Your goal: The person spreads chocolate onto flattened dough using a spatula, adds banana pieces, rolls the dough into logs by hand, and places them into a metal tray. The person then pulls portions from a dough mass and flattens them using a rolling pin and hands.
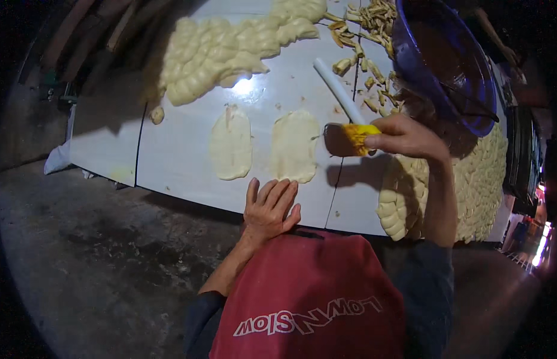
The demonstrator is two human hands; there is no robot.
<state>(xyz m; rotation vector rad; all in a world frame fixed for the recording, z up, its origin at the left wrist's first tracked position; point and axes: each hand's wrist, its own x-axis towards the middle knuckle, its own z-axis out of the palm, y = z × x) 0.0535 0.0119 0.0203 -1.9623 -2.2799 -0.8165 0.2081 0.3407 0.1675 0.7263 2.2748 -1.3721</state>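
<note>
Two flattened oval dough sheets, a left one (231, 143) and a right one (294, 146), lie side by side on the white table. My left hand (270, 209) rests palm down at the table's near edge, fingers stretched, their tips at the lower end of the right sheet. In my right hand (407, 137) is a scraper (354, 139) with a yellow handle. Its blade is coated in dark brown paste and hovers just right of the right sheet, apart from it. A pale rolling rod (338, 90) lies behind the scraper.
A purple basin (410, 54) holding brown paste stands at the far right. Beside it several yellow-brown strips (377, 18) are scattered. Dough lumps crowd the far left (212, 54) and the near right (476, 185). A small dough bit (157, 115) sits leftward on the white table (177, 161).
</note>
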